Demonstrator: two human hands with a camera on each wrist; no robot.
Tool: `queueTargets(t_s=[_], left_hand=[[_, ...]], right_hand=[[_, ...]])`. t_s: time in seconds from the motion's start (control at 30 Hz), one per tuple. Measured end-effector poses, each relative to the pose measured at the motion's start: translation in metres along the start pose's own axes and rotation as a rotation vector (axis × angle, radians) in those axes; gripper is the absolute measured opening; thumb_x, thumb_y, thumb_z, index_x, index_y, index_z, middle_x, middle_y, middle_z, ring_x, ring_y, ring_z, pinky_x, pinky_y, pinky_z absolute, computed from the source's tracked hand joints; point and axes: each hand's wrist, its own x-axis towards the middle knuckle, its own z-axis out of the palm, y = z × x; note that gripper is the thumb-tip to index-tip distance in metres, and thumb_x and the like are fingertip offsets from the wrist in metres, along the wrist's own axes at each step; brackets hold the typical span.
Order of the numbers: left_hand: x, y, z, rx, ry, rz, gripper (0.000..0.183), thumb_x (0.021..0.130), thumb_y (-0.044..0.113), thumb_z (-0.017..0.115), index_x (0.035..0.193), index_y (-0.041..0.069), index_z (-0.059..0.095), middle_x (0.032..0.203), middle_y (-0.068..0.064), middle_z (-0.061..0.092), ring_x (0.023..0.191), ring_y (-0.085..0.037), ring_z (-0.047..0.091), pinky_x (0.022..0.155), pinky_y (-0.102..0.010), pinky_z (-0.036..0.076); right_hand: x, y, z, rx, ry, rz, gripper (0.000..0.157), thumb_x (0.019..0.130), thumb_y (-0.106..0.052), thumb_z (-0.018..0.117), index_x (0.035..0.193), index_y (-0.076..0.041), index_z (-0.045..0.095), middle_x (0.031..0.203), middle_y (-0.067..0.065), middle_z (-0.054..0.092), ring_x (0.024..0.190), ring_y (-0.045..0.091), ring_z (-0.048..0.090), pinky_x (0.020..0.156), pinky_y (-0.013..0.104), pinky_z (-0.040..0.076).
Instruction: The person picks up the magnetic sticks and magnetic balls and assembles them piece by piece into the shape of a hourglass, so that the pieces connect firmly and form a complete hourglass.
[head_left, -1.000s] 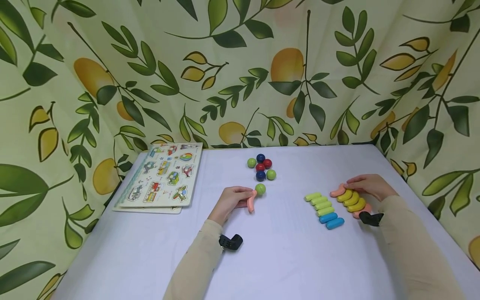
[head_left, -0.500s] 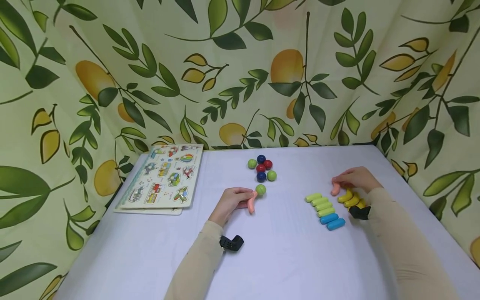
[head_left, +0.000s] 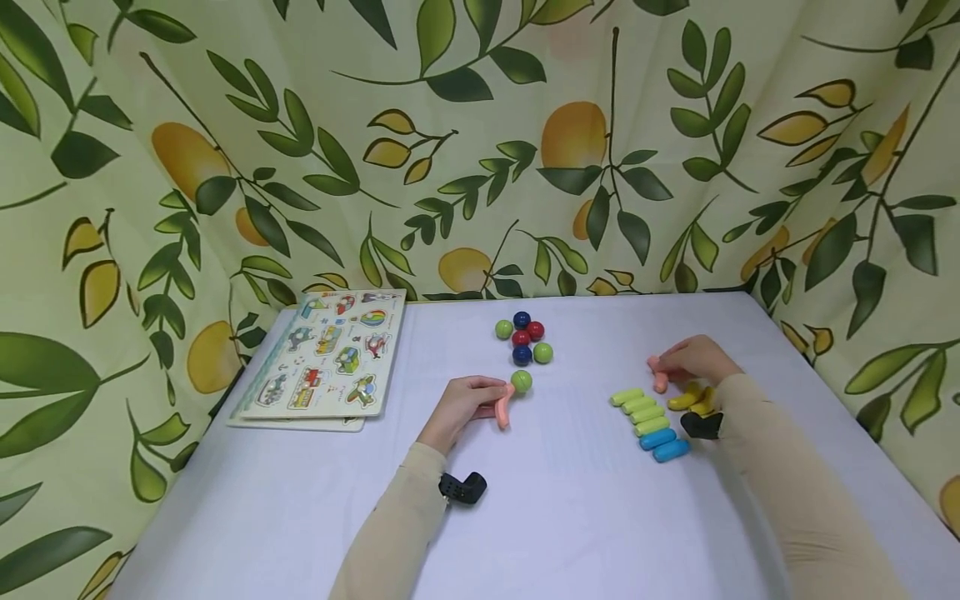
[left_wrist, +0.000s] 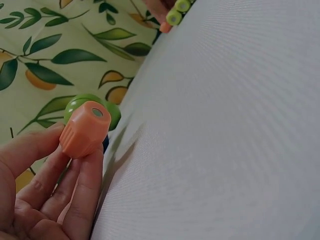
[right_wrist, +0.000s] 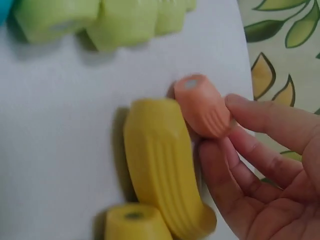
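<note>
In the head view my left hand (head_left: 463, 408) pinches a pink curved magnetic stick (head_left: 502, 410) between thumb and fingers. The stick's far end is at a green ball (head_left: 521, 382); contact is hard to tell. In the left wrist view a metal disc shows on the near end of that stick (left_wrist: 86, 130). Over at the right, my right hand (head_left: 701, 358) pinches another pink curved magnetic stick (right_wrist: 202, 106) by one end, low over the table. Just beside it are yellow curved sticks (right_wrist: 162, 160), partly hidden by my hand and wrist in the head view.
Several green straight sticks (head_left: 642, 414) and two blue sticks (head_left: 671, 450) lie in a row left of the yellow ones. Blue, red and green balls (head_left: 536, 331) cluster at the back middle. Picture puzzle boards (head_left: 322, 354) lie stacked at the left; a patterned curtain (head_left: 480, 167) hangs behind.
My right hand has taken hold of the pink stick and drawn it leftward, away from the yellow sticks' far side. A yellow stick has shifted slightly left. My left hand stays in place.
</note>
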Motion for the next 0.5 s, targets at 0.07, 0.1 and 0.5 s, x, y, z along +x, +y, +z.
queueTargets(t_s=[0.07,0.1,0.5], left_hand=[[-0.001,0.0,0.0,0.004,0.0,-0.003,0.026,0.09,0.017,0.073,0.113,0.004,0.073,0.115,-0.01,0.072,0.09,-0.011,0.069,0.08,-0.026,0.061],[0.0,0.0,-0.001,0.006,-0.003,0.001,0.027,0.09,0.017,0.073,0.113,0.004,0.073,0.115,-0.01,0.072,0.091,-0.012,0.069,0.081,-0.026,0.061],[0.0,0.001,-0.002,0.006,-0.016,-0.006,0.028,0.091,0.018,0.071,0.116,0.005,0.072,0.119,-0.01,0.072,0.093,-0.01,0.069,0.081,-0.025,0.06]], right_hand=[[0.001,-0.001,0.003,0.024,0.001,0.006,0.071,0.088,-0.046,0.071,0.132,0.007,0.054,0.12,0.021,0.062,0.105,0.032,0.053,0.086,0.035,0.044],[0.001,-0.002,0.005,0.033,0.004,0.005,0.071,0.089,-0.046,0.07,0.133,0.006,0.054,0.123,0.022,0.061,0.106,0.032,0.053,0.085,0.034,0.044],[-0.01,-0.05,0.038,0.133,0.008,-0.129,0.062,0.091,-0.042,0.07,0.134,0.001,0.056,0.139,0.022,0.056,0.111,0.029,0.064,0.113,0.06,0.034]])
